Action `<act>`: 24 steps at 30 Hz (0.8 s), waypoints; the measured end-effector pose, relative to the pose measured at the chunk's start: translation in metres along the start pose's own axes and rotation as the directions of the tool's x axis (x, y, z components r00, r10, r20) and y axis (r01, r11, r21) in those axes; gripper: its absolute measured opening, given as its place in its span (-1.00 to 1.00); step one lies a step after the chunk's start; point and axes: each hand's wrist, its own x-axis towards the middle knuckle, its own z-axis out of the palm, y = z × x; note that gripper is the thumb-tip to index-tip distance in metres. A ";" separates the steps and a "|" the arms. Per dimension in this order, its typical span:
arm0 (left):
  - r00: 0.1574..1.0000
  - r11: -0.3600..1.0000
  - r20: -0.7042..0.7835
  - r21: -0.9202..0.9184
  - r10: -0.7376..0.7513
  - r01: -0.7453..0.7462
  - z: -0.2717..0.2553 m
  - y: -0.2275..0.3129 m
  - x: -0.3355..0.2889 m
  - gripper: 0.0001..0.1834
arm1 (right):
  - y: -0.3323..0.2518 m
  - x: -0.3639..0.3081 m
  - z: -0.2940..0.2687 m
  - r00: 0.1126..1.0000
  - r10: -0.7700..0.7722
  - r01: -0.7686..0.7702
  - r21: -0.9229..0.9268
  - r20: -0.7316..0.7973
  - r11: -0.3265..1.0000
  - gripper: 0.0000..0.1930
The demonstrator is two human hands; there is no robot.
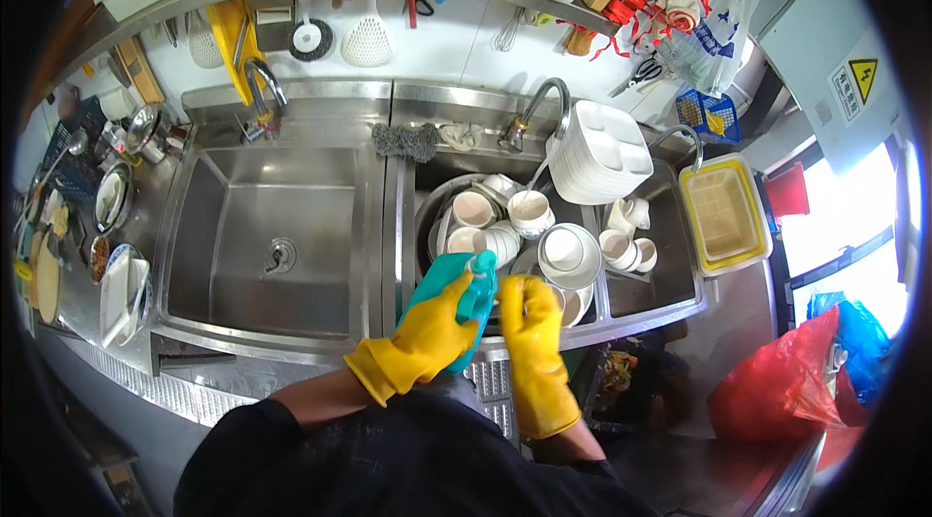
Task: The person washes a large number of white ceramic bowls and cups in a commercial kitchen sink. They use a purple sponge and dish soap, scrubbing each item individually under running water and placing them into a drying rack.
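Head view. The left hand holds the green bottle: yellow-gloved fingers are clamped around its body. The bottle is in front of the person, over the near edge of the dish-filled sink. In the picture, its long axis runs from near the person's body outward and slightly right, with the neck at the far end. The exact tilt cannot be read from this overhead angle.

The right hand, also gloved, is to the right of the bottle. Its fingers are curled together; whether they pinch a small item cannot be determined.

Governing relation (judgement): neck to right fingers. The neck lies left of these fingers and slightly farther from the person, just beside them. Contact between glove and bottle cannot be confirmed. The left hand is nearer the bottle body, being closed on it; the right hand is the free-side hand nearest the neck.

Reference positions: the white bowls lie beyond the neck, in the sink. The round dish lies beyond and to the right of the right fingers. The stack of trays stands farther out, also to the right.
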 end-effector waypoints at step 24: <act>0.987 0.934 0.121 -0.328 -0.110 0.144 0.097 0.017 0.036 -0.17 | 0.061 0.080 -0.083 0.778 0.544 -0.574 0.003 0.315 0.819 -0.78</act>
